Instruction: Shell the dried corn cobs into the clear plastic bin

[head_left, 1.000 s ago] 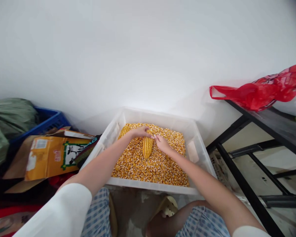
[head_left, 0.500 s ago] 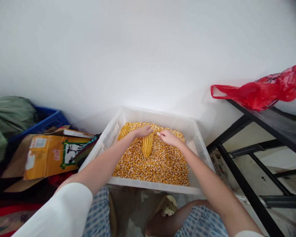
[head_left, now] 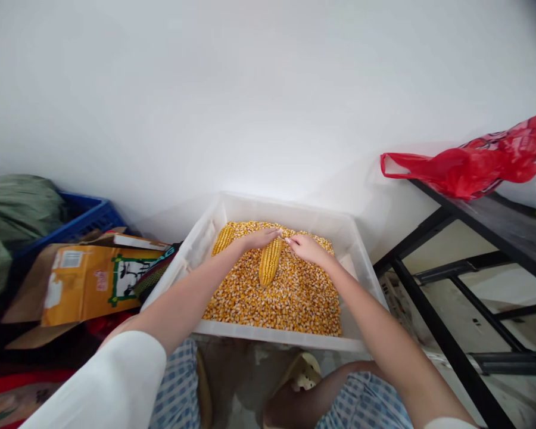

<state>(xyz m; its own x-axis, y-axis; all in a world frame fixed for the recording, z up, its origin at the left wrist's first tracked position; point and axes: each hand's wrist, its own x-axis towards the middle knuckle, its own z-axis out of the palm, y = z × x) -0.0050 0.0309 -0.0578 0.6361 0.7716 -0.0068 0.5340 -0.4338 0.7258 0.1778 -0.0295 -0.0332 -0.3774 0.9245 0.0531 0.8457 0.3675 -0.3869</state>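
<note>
A yellow corn cob (head_left: 270, 262) slants over the loose kernels, its near end resting low and its far end under my fingers. My left hand (head_left: 263, 238) lies over that far end from the left and grips it; its fingertips reach toward my other hand. Just right of the cob's far end, my right hand (head_left: 307, 248) is closed, thumb and fingers pinched together. Whatever is between those fingers is too small to make out. Loose corn kernels (head_left: 286, 304) spread around and below the cob. A second cob (head_left: 224, 239) lies at the left side of the tub.
The whitish plastic tub (head_left: 277, 337) stands against a white wall. Left of it are an orange cardboard box (head_left: 87, 280) and a blue crate (head_left: 93, 214). On the right, a black metal frame (head_left: 433, 298) carries a red plastic bag (head_left: 464, 167). My feet are below the tub's near edge.
The cob's far end has swung slightly right. My left hand has moved a little right with it, its fingers stretching further forward. My right hand stays nearly in place.
</note>
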